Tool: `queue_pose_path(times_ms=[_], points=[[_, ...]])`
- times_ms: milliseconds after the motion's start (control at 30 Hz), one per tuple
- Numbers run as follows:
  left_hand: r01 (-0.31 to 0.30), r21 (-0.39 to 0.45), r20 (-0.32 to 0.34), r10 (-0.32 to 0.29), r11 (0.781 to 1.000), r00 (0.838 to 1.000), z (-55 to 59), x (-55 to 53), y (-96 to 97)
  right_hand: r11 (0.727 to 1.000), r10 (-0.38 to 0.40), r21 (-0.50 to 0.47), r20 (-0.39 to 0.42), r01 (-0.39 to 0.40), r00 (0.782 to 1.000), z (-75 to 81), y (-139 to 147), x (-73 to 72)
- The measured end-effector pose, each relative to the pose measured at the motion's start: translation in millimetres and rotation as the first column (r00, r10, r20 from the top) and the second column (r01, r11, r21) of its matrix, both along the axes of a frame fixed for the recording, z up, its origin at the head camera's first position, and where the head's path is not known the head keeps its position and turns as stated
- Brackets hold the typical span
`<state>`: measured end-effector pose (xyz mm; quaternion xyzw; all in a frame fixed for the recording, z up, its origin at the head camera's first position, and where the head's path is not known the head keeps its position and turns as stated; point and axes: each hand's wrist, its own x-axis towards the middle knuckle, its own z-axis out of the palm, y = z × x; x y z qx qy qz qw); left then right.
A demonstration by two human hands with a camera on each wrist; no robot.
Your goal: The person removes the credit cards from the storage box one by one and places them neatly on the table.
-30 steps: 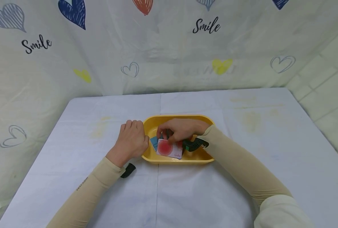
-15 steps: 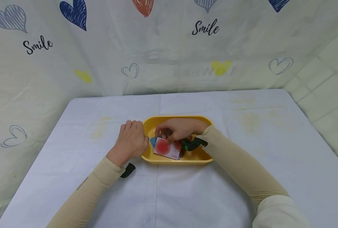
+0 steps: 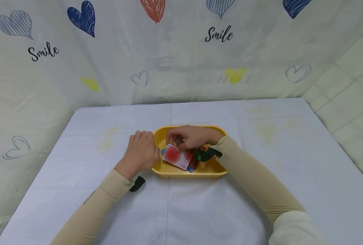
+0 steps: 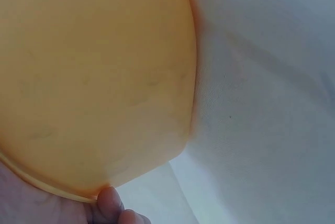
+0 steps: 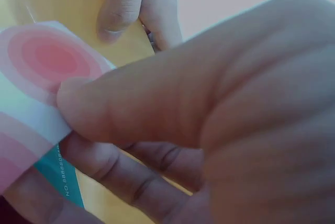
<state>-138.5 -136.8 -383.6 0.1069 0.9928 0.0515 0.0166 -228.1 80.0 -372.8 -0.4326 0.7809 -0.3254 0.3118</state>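
Note:
My left hand (image 3: 141,149) grips the left end of a yellow plastic tray (image 3: 196,174). In the left wrist view its fingertips (image 4: 109,202) curl at the rim, beside the tray's outer wall (image 4: 104,77). Over the tray, my right hand (image 3: 193,136) pinches a white card (image 3: 176,159) printed with red circles. The right wrist view has the thumb on top of this card (image 5: 31,93) and fingers beneath it. Below lies a teal card (image 5: 65,182) with printed numbers, partly covered. A dark red item (image 3: 194,164) and a blue corner (image 3: 189,169) show beside the white card.
The tray stands on a table with a white cloth (image 3: 218,207). Behind the table hangs a pale curtain (image 3: 181,51) with printed hearts and lettering. A black wrist strap (image 3: 137,183) shows under the left forearm.
My right hand has shifted slightly left and the white card has turned clockwise, uncovering a blue corner at its lower right. The left hand stays on the tray. The head view has tilted slightly upward.

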Motion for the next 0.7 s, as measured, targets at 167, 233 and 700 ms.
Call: queue_pose_path(times_ms=[167,233,700], points=[[0.001,-0.003,-0.009,-0.001,1.0,1.0,1.3,1.3,-0.2,0.999,-0.031,-0.013,0.016,0.032,0.999,0.7,0.6,0.6],[0.001,-0.002,-0.011,-0.001,1.0,1.0,1.6,1.6,-0.3,0.998,-0.056,-0.02,0.032,0.057,0.998,0.4,0.7,0.7],[-0.011,-0.011,-0.01,0.011,1.0,1.0,1.3,2.4,0.0,0.985,-0.163,-0.067,-0.07,0.159,0.984,6.3,0.1,3.1]])
